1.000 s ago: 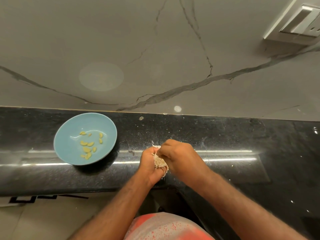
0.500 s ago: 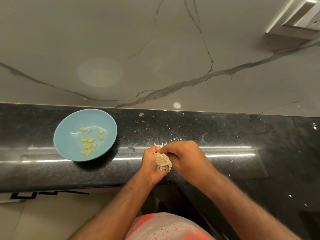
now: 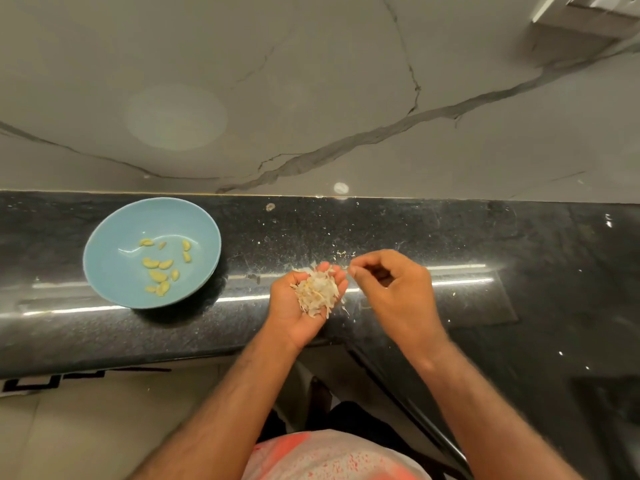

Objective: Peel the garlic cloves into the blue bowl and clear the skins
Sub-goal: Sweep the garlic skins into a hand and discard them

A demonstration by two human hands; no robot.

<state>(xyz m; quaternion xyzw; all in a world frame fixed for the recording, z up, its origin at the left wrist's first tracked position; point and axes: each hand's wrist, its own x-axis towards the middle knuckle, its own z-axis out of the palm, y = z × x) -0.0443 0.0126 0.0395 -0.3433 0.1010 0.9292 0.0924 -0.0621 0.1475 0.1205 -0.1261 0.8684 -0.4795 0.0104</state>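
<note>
The blue bowl (image 3: 114, 271) stands on the left of the black counter with several peeled yellow garlic cloves (image 3: 159, 271) inside. My left hand (image 3: 298, 306) is turned palm up over the counter's front edge, loosely cupped, and carries a heap of pale garlic skins (image 3: 318, 292). My right hand (image 3: 391, 289) hovers just to the right of it, fingers curled with thumb and forefinger tips together beside the heap. Whether a scrap sits between them is too small to tell.
The black granite counter (image 3: 485, 258) runs across the view, with tiny skin flecks (image 3: 343, 253) scattered behind my hands. A marble wall rises behind it, with a switch plate (image 3: 588, 15) at the top right. Floor shows below the counter's front edge.
My hands were pressed together around the skins. My left hand has turned palm up and spread, showing the heap, and my right hand has pulled away to the right.
</note>
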